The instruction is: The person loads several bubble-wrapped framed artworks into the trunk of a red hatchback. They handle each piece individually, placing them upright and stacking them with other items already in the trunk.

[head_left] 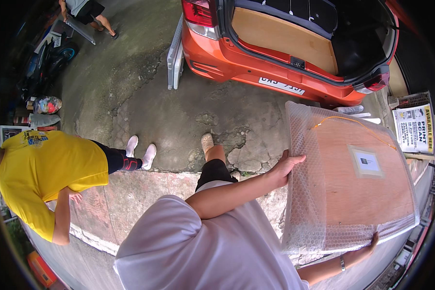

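I hold a large flat wooden panel [353, 179] wrapped in bubble wrap, with a white label on its face and an orange cord across its top. My left hand [287, 166] grips the panel's left edge. On the lower right corner, my right hand [369, 244], with a bracelet on its wrist, grips from beneath. The panel is tilted and sits to my right, above the pavement. In front of it stands an orange hatchback [275, 63] with its rear hatch open.
A wooden board [285, 36] lies in the car's boot. A white slatted panel [175, 58] leans against the car's side. A person in a yellow shirt [43, 174] stands at my left on the cracked concrete. Another person [89, 12] is far back left. A printed sign [413, 128] stands at right.
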`<action>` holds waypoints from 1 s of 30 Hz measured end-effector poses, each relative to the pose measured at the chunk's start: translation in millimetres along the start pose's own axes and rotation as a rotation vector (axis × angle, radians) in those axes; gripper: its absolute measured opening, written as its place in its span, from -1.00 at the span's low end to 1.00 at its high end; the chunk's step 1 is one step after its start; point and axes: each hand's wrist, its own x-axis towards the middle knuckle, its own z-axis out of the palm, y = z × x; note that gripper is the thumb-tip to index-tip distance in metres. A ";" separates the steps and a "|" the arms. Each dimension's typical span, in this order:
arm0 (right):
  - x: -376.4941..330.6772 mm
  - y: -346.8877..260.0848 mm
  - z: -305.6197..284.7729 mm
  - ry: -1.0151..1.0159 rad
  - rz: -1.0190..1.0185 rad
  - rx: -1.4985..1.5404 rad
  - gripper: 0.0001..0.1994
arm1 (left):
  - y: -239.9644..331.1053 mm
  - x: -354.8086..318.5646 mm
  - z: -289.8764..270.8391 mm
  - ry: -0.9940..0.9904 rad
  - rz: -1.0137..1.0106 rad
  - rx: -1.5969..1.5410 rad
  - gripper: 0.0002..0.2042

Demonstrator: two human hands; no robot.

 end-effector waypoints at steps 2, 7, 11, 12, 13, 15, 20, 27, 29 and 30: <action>-3.1 5.6 -17.2 0.000 0.077 0.017 -0.48 | -8.2 -8.9 -2.0 0.044 -0.065 0.012 -0.35; -6.8 37.0 -40.0 -0.031 0.202 -0.018 -0.53 | -12.6 -22.7 -30.2 0.216 -0.134 0.002 -0.35; -22.5 85.8 -21.9 -0.163 0.422 0.032 -0.59 | 15.9 -35.9 -85.7 0.317 -0.104 0.024 -0.56; -31.8 101.0 -15.0 -0.178 0.416 0.004 -0.60 | 24.2 -41.7 -102.1 0.323 -0.112 0.026 -0.61; -41.3 115.8 -5.1 -0.218 0.486 0.016 -0.62 | 33.1 -48.2 -118.9 0.362 -0.111 0.010 -0.65; -64.4 143.1 16.9 -0.297 0.582 0.006 -0.70 | 57.8 -62.8 -153.2 0.467 -0.111 0.004 -0.66; -132.9 208.0 81.0 -0.498 0.826 0.102 -0.80 | 132.9 -115.5 -224.6 0.688 0.004 0.197 -0.50; -202.3 289.9 193.7 -0.737 1.148 0.132 -0.79 | 217.6 -156.7 -278.6 0.739 0.187 -0.090 -0.58; -205.0 310.7 231.7 -0.873 1.211 0.129 -0.76 | 227.8 -155.6 -274.8 0.740 0.241 -0.041 -0.62; -205.3 321.2 249.4 -0.926 1.273 0.132 -0.75 | 232.0 -152.3 -269.6 0.765 0.305 -0.035 -0.63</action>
